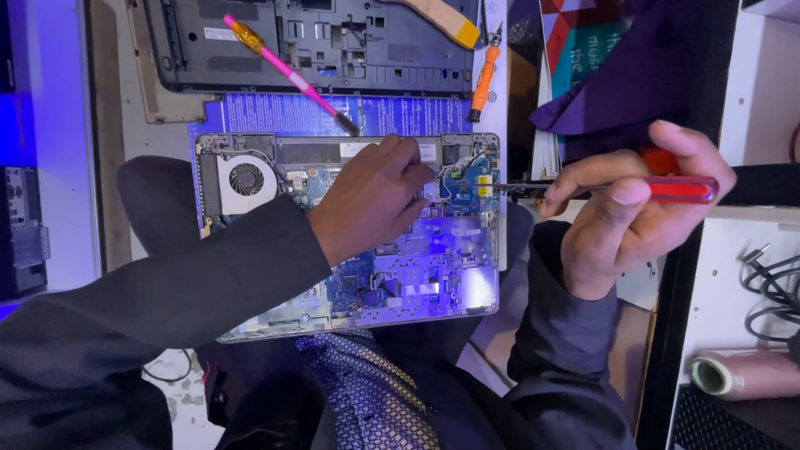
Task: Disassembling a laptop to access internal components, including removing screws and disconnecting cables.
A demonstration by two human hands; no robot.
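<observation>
An opened laptop base [433, 275] lies on my lap, its circuit board, round cooling fan [246, 179] and small blue board [471, 185] exposed. My left hand [371, 200] rests palm down on the board's upper middle, fingers bent, holding nothing that I can see. My right hand [633, 204] grips a screwdriver with a red handle [683, 189]. Its dark shaft [521, 189] points left, and the tip reaches the laptop's right edge by the blue board.
A dark laptop cover [333, 50] lies beyond the base, with a pink-handled tool [287, 71] across it and an orange screwdriver [483, 79] at its right. White shelving at right holds black cables [771, 287] and a pink roll [742, 375]. Purple cloth [633, 83] hangs above my right hand.
</observation>
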